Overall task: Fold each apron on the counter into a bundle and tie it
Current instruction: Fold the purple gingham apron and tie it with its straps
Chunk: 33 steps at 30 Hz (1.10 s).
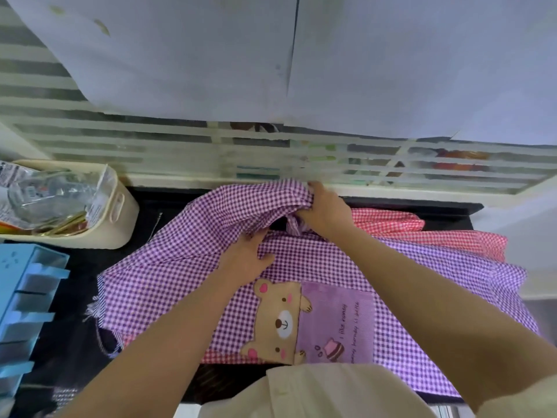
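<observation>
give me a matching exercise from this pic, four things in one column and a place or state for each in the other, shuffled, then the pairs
Things:
1. purple checked apron
2. red checked apron
3. cream bin
4. blue rack

Place or state:
a. holds clear plastic wrappers
b. at the far left edge of the view
c. lies under the other apron
d. top part bunched in the right hand

Pairs: 1-d, 2-c, 3-a, 4-b
</observation>
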Available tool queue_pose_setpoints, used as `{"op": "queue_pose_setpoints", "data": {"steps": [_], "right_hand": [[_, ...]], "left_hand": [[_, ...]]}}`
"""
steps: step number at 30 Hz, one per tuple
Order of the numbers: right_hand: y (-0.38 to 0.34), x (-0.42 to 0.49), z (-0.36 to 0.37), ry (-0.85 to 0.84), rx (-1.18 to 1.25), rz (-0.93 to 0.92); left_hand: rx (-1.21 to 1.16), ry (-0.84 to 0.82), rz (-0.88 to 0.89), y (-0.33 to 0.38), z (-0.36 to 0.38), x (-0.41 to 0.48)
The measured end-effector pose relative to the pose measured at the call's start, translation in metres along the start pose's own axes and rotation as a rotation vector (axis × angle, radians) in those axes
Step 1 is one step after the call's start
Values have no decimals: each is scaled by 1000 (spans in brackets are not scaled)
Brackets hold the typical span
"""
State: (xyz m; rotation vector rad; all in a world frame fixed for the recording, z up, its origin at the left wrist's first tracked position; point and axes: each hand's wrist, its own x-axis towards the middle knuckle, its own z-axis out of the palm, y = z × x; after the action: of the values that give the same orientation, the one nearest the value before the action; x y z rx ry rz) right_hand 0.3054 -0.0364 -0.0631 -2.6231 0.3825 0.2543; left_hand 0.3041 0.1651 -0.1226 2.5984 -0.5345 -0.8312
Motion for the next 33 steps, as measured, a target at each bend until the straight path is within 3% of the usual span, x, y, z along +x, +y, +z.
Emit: {"op": "queue_pose_setpoints", "data": {"steps": [1,2,3,5,7,9,11,12,14,15,16,17,20,21,23,25,29,31,33], "right_hand": [[7,-4,-4,-166,-180,53],[14,-8,-7,-219,-297,76],[22,-12,-12,-167,-330,87],[29,-19,-20,200,-172,-7],[26,-26,-31,548,-34,-238],[23,-38,-37,625,-57,-366],[29,-53,-31,418,-123,-334],[37,-59,-26,205,-191,-264],[55,-76,-19,-405,-334,-52],[61,-84,-16,-672,-305,57],[66,-93,-14,-814,-205,121],[71,-98,-12,-791,-96,107],[82,-95,-3,-207,177,1],[83,-90,-2,-145,231,-2],[84,-80,4,-328,220,57],[83,-81,20,-563,47,172],[80,-93,28,-727,-218,205],[81,-94,22,-618,-190,63],[87,-96,16,-214,-4,-48]], "left_hand": [[-22,-54,-34,0,2,-1],[-32,-86,-53,-1,4,-1],[-33,-115,-60,-1,5,-2],[-26,-125,-62,0,7,1],[18,-144,-66,3,10,4],[63,-147,-85,6,14,6],[56,-137,-126,7,18,7],[22,-127,-158,5,19,8],[-75,-104,-207,2,22,8],[-130,-79,-206,0,23,7],[-184,-54,-183,1,22,5],[-247,-3,-139,2,21,1],[-239,123,-75,-2,22,-8],[-205,156,-94,-7,24,-10],[-177,215,-153,-13,26,-17],[-197,263,-175,-14,26,-28],[-292,204,-157,-11,26,-38],[-333,156,-130,-8,25,-39],[-400,117,-113,-4,23,-36]]}}
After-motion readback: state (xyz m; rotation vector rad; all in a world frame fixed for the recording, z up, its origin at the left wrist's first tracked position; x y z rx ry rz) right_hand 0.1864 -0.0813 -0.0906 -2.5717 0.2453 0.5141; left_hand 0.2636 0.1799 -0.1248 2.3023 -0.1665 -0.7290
